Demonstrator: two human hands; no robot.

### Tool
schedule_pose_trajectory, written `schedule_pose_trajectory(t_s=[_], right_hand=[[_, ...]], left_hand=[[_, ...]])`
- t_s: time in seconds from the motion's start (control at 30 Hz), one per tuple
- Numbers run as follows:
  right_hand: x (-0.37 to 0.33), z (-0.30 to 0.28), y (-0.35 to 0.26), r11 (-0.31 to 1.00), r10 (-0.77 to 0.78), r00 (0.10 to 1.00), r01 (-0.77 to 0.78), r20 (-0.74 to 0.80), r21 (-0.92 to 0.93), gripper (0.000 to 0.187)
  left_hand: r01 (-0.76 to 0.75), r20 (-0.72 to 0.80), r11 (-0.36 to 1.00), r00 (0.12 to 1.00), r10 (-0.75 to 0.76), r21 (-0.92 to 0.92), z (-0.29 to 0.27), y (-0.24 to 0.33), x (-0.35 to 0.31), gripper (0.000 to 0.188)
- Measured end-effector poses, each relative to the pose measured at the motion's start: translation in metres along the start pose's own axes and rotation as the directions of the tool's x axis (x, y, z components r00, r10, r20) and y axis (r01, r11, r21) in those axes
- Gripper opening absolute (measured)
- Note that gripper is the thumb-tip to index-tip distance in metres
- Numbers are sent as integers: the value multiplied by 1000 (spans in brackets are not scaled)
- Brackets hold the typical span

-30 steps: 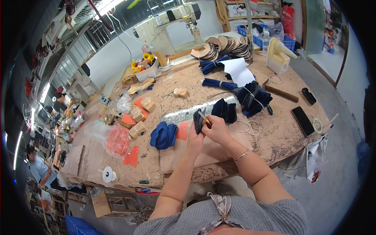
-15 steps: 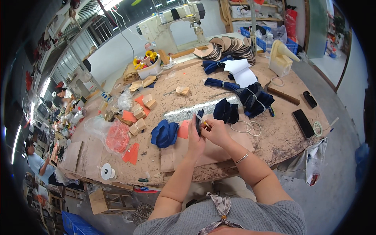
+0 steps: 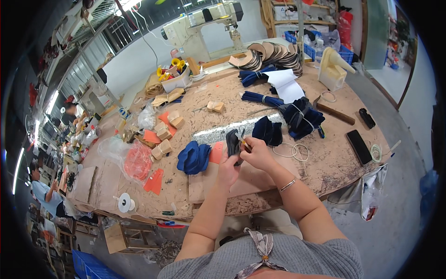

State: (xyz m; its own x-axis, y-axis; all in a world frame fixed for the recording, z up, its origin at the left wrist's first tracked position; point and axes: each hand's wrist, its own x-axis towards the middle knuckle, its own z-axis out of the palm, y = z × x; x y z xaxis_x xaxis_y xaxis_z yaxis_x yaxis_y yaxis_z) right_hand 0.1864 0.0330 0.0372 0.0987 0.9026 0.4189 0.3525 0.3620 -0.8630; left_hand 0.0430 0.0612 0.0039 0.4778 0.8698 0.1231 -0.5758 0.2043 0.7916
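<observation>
A: How far along are you?
B: Your left hand (image 3: 228,170) grips a dark piece (image 3: 232,143) over the table (image 3: 325,156); your right hand (image 3: 257,155) pinches a pen-like tool (image 3: 243,140) beside it — seemingly unfinished; blue pieces (image 3: 194,158) lie left, navy pieces (image 3: 268,131) right; which are done, I cannot tell.
A: Your containers?
B: The white box (image 3: 176,84) holds yellow spools (image 3: 176,63); the blue crate (image 3: 346,55), a plastic bag (image 3: 331,37).

Dark piece (image 3: 232,141), near-black, small and longish; upright in the left grip (image 3: 227,170), upper end pointing away from the wearer, lower end partly covered; material too small to tell. Slim pen-like tool (image 3: 241,139), pale toward the tip, yellowish farther down; slanted in the right grip (image 3: 258,154), tip close by the piece's right edge, contact unclear.
</observation>
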Motion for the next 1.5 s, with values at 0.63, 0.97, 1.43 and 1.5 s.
schedule_pose_trajectory(t_s=[0.63, 0.97, 1.43, 1.5], right_hand=[[-46, -106, 22, 932, 208, 901, -300, -381, -202, 28], [50, -76, 69, 797, 594, 798, -601, 101, 59, 36], [47, -19, 4, 914, 240, 897, -337, 370, 226, 54], [47, -16, 10, 923, 215, 922, -299, 321, 241, 45]], left_hand=[[47, -45, -28, 997, 62, 998, 66, 6, 124, 52], [380, -207, 497, 906, -368, 780, 47, 12, 123, 54], [155, 126, 984, 982, -143, -94, -48, 31, 61, 35], [96, 147, 993, 986, -85, -72, -23, 43, 53, 31]])
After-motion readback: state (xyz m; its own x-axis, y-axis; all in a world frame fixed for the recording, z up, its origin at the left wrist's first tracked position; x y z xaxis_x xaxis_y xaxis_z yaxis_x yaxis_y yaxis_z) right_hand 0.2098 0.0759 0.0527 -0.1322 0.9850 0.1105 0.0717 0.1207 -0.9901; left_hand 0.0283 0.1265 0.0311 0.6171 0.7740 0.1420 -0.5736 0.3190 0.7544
